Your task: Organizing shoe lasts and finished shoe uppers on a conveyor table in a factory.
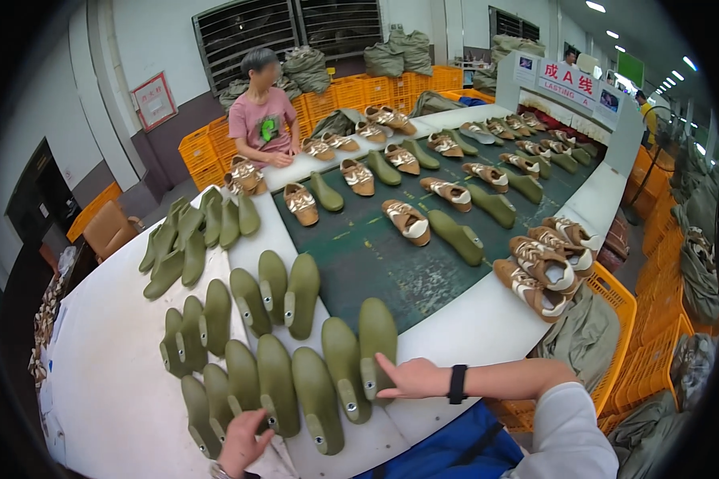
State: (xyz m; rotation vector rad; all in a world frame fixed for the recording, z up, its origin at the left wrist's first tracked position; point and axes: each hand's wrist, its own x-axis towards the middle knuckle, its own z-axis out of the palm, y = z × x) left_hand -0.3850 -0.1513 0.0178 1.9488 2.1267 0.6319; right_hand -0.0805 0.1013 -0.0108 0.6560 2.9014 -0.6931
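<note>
Rows of olive-green shoe lasts lie on the white table. At the right end of the nearest rows, my right hand (414, 378) reaches in with index finger and thumb spread apart. Their tips meet the right side of a large shoe last (377, 339), near its heel; it still lies among the others. My left hand (244, 444) is low at the near edge of the front row, fingers apart and nothing visibly held. Its fingertips are by the heel end of another shoe last (278, 383); whether they touch it I cannot tell.
A green conveyor belt (359, 255) carries brown-and-white sneakers paired with lasts. More sneakers (539, 263) are piled on the right ledge, beside orange crates (615, 319). Another cluster of lasts (192, 239) lies at far left. A person in pink (265, 120) sits across the belt.
</note>
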